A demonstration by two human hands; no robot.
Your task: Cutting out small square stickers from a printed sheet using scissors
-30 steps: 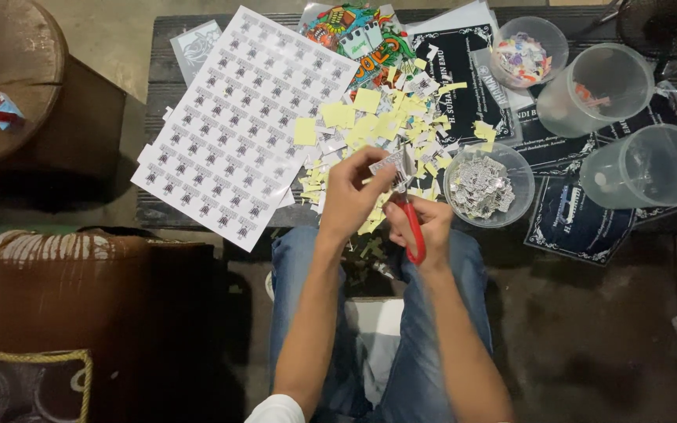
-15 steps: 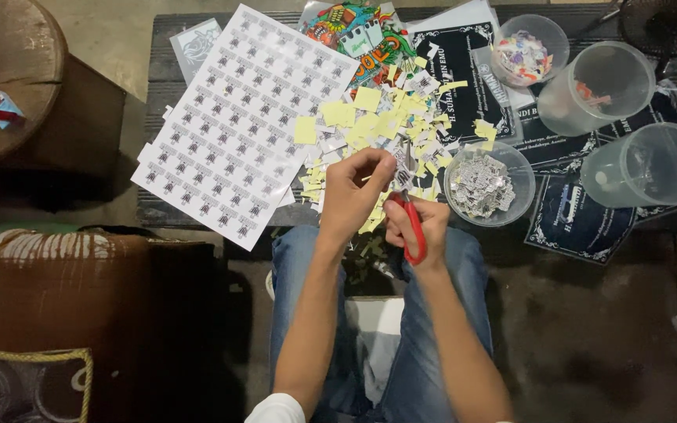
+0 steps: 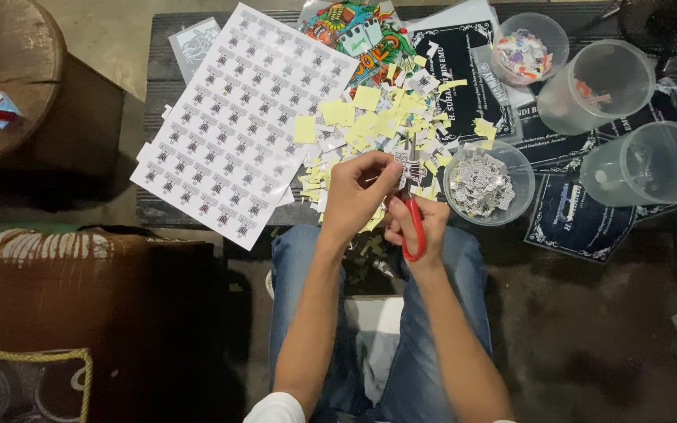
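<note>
Four clear plastic containers stood on the right of the dark desk point(image 3: 158, 94): a shallow bowl of cut stickers point(image 3: 489, 182) just right of the hands, a tub of coloured scraps point(image 3: 528, 48) at the top, and two taller tubs point(image 3: 611, 84) and point(image 3: 650, 163) that looked nearly empty; one large sticker sheet point(image 3: 240, 117) of small black-and-white labels lay on the left, overhanging the desk's near edge; a loose heap of yellow backing scraps point(image 3: 370, 125) spread across the middle, too many to count; one colourful printed sheet point(image 3: 358, 31) and several dark printed cards point(image 3: 464, 59) lay beneath them.

Both forearms reached forward over denim-clad knees; the left hand point(image 3: 358, 192) curled palm-down, its grip closed with thumb and fingertips pinching a small cut sticker piece point(image 3: 410, 166) at the desk's near edge, just left of the bowl; the right hand point(image 3: 417, 227) sat just below it, touching the left, its grip shut through the red handles of one pair of scissors point(image 3: 410, 211), whose blades pointed up and away toward the sticker piece; whether the blades were open or closed could not be told.
</note>
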